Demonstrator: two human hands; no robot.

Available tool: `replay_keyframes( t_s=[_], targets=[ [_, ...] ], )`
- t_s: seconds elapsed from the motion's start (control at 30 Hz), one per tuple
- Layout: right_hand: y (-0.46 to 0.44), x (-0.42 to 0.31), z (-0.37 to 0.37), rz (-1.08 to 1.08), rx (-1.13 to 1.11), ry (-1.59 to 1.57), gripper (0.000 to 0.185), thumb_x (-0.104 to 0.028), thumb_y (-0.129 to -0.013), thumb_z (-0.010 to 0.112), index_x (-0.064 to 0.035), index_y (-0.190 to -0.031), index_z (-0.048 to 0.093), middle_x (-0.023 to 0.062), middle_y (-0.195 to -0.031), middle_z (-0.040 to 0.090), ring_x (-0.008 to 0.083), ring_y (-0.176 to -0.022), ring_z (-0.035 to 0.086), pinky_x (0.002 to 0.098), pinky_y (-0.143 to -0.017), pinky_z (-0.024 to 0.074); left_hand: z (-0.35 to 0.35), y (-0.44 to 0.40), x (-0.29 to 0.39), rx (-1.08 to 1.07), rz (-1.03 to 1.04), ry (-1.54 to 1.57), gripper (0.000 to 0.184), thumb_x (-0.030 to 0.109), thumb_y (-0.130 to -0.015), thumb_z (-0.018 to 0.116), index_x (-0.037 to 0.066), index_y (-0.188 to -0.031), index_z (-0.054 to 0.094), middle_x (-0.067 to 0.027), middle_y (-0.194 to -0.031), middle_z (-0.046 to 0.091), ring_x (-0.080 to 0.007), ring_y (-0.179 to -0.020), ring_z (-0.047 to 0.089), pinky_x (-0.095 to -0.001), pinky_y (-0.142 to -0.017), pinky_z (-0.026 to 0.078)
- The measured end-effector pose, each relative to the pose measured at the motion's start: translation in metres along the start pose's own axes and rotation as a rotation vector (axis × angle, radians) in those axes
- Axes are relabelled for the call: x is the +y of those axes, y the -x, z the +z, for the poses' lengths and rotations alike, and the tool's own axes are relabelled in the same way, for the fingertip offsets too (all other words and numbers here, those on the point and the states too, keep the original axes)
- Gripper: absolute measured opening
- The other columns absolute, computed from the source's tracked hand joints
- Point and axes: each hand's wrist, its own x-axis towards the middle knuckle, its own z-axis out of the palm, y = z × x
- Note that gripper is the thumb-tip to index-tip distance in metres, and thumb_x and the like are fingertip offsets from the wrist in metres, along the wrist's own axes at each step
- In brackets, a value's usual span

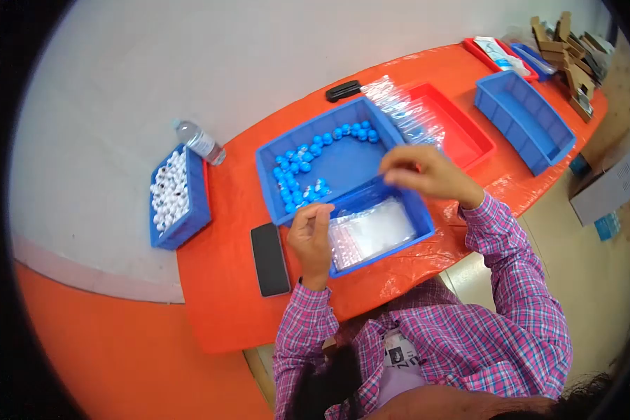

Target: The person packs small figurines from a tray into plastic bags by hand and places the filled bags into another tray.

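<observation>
My left hand (312, 241) is over the left edge of the small blue tray, its thumb and fingertips pressed together; what they hold, if anything, is too small to make out. My right hand (423, 171) hovers near the right corner where the two blue trays meet, its fingers curled toward the thumb, with no clear view between them. Clear plastic bags (374, 231) lie in the small blue tray (381, 260). Behind it, the larger blue tray (267, 183) holds several blue balls (305, 166) along its left and back sides.
A blue bin (201, 199) of white balls (170, 192) and a bottle (201, 142) stand left. A black phone (269, 259) lies near the front. Plastic packets (399, 108), a red tray (479, 143), a blue bin (532, 115) and a black object (343, 91) sit farther back.
</observation>
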Motion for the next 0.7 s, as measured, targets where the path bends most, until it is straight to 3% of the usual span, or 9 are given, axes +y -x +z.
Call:
replay_keyframes(
  t_s=[0.07,0.1,0.17,0.33,0.53,0.7],
  targets=[
    [-0.011,-0.005,0.022,-0.148,-0.277,0.034,0.025,-0.014,-0.083,0.068,-0.005,-0.105,0.063,0.0046,-0.09,0.067,0.0177,-0.07,0.06,0.0289,-0.064,0.0483,-0.001,0.0,-0.001,0.014,-0.026,0.012,0.008,0.008,-0.091,0.059,0.001,-0.092,0.063,-0.0092,-0.09,0.068,-0.0147,-0.079,0.06,-0.0253,-0.076,0.048],
    [-0.013,-0.001,0.032,-0.153,-0.289,0.032,0.025,-0.014,-0.083,0.068,-0.005,-0.105,0.063,0.0046,-0.09,0.067,0.0177,-0.07,0.06,0.0289,-0.064,0.0483,-0.001,0.0,-0.002,0.009,-0.054,0.033,0.008,0.009,-0.091,0.059,0.001,-0.093,0.063,-0.0092,-0.09,0.068,-0.0145,-0.079,0.06,-0.0251,-0.075,0.048],
    [-0.016,0.01,0.052,-0.207,-0.475,0.311,0.027,-0.021,-0.081,0.069,-0.0064,-0.104,0.064,0.0073,-0.087,0.068,0.0273,-0.072,0.065,0.0338,-0.063,0.0492,0.0,0.001,-0.003,-0.004,-0.106,0.078,0.009,0.01,-0.091,0.059,0.001,-0.093,0.063,-0.0092,-0.09,0.068,-0.0142,-0.078,0.06,-0.0248,-0.074,0.048],
    [-0.018,0.01,0.075,-0.108,-0.664,0.755,0.03,-0.025,-0.082,0.068,-0.0085,-0.107,0.063,0.0083,-0.088,0.069,0.0297,-0.074,0.065,0.0345,-0.064,0.0502,0.001,0.002,-0.004,-0.029,-0.125,0.091,0.01,0.012,-0.092,0.059,0.002,-0.093,0.063,-0.0092,-0.091,0.068,-0.0139,-0.079,0.06,-0.0244,-0.073,0.047],
    [-0.017,0.023,0.076,-0.087,-0.662,0.744,0.025,-0.025,-0.085,0.064,-0.008,-0.103,0.065,0.0097,-0.086,0.068,0.0291,-0.072,0.065,0.0352,-0.063,0.0502,0.004,0.004,-0.003,-0.073,-0.136,0.091,0.011,0.013,-0.093,0.059,0.003,-0.094,0.063,-0.0088,-0.092,0.068,-0.0135,-0.08,0.06,-0.0241,-0.074,0.047],
    [-0.016,0.036,0.069,-0.162,-0.496,0.515,0.021,-0.023,-0.087,0.06,-0.0052,-0.096,0.066,0.0132,-0.082,0.068,0.0305,-0.07,0.065,0.0352,-0.06,0.0491,0.003,0.004,-0.004,-0.109,-0.141,0.033,0.011,0.012,-0.093,0.058,0.003,-0.097,0.063,-0.0092,-0.094,0.067,-0.0135,-0.082,0.06,-0.0245,-0.076,0.047]
  ],
)
